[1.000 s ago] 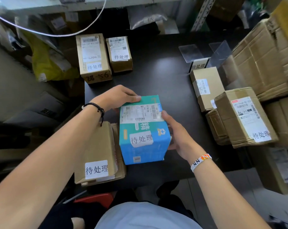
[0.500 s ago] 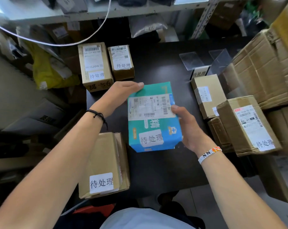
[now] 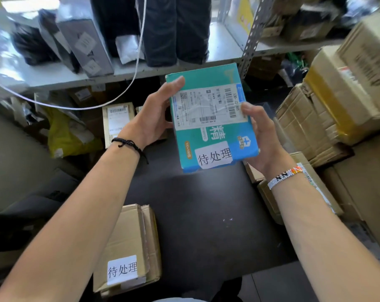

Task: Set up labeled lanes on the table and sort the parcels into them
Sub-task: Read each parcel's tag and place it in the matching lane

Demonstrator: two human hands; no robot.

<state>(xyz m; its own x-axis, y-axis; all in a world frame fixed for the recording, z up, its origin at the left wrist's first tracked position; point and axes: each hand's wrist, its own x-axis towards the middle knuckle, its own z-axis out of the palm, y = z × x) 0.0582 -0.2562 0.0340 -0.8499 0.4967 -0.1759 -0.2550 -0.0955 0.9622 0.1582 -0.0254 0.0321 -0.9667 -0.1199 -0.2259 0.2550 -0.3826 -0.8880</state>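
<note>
**Teal parcel held up for its label to be read**

Head view. The teal parcel (image 3: pixel 211 127) is held clear of the bench (image 3: pixel 195 214), above its middle, and is clamped from both sides. Its left edge is gripped by the left hand (image 3: pixel 151 118) and its right edge by the right hand (image 3: pixel 261 138), whose thumb is laid at the edge of the shipping label (image 3: pixel 206 105). The labelled face is tilted toward the camera, most likely so that the address can be read before a lane is chosen. A white sticker (image 3: pixel 214 159) marked 待处理 is borne at the parcel's near end. A brown parcel (image 3: pixel 128 243) with the same marking is lying at the near left corner. Another carton (image 3: pixel 117 123) is seen at the far left edge, and more cartons (image 3: pixel 269 199) are lined along the right edge. No lane labels can be made out.
</note>
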